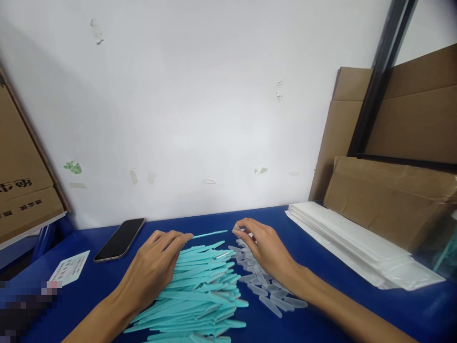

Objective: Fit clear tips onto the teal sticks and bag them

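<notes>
black phone (119, 239), white bags (357, 247) near teal stick (210, 234)

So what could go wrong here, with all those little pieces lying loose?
The left hand lies across the teal pile; a sweep of it could scatter sticks over the blue table.
The clear caps under the right hand lie loose and may slide away.
The thin stick is pinched only at its end, so it could slip.

Dark characters on left cardboard box (21, 190), small card (69, 267) print, neither legible
</notes>
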{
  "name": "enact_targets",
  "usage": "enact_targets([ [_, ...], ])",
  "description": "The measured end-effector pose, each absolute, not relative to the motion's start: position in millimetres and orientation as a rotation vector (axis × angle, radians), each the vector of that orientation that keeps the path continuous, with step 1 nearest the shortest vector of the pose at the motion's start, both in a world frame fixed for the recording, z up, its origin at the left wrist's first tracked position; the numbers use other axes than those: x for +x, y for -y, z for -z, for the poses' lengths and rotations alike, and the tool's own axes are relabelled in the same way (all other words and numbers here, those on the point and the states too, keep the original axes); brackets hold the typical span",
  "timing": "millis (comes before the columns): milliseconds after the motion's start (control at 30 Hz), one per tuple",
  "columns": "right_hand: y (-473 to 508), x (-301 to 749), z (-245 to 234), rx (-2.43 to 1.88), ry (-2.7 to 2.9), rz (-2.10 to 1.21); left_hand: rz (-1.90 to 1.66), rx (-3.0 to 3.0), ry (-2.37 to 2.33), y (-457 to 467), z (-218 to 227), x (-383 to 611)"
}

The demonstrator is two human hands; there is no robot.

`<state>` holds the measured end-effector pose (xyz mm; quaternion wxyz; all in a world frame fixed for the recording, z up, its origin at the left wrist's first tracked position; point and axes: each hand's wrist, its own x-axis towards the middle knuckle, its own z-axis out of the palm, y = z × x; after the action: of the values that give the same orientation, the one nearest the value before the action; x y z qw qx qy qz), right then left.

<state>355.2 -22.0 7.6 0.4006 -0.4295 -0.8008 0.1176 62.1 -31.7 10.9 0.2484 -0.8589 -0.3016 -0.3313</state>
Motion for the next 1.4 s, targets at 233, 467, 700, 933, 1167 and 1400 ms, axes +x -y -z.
enact_targets([
  [233,19.3,360.3,-5.1,-1.118,2.151,-0.034,0.935,-2.385,0.811,33.3,-10.0,61.0],
  [467,19.8,359.0,-4.2,-1.091,2.193,-0.002,0.954,-2.385,0.749,34.7,-10.9,62.8],
  [700,19.6,360.6,-6.8,-1.08,2.166,0.015,0.977,-2.374,0.779,33.8,-9.7,61.1],
  [933,19.3,360.8,-5.1,-1.073,2.176,0.016,0.972,-2.376,0.77,32.4,-9.2,61.0],
  [1167,20.6,361.2,-5.3,-1.053,2.148,-0.026,0.958,-2.376,0.791,33.3,-9.7,61.7],
  [1400,20.5,361.9,-5.3,-1.027,2.149,-0.056,0.954,-2.368,0.79,32.5,-8.8,61.0],
])
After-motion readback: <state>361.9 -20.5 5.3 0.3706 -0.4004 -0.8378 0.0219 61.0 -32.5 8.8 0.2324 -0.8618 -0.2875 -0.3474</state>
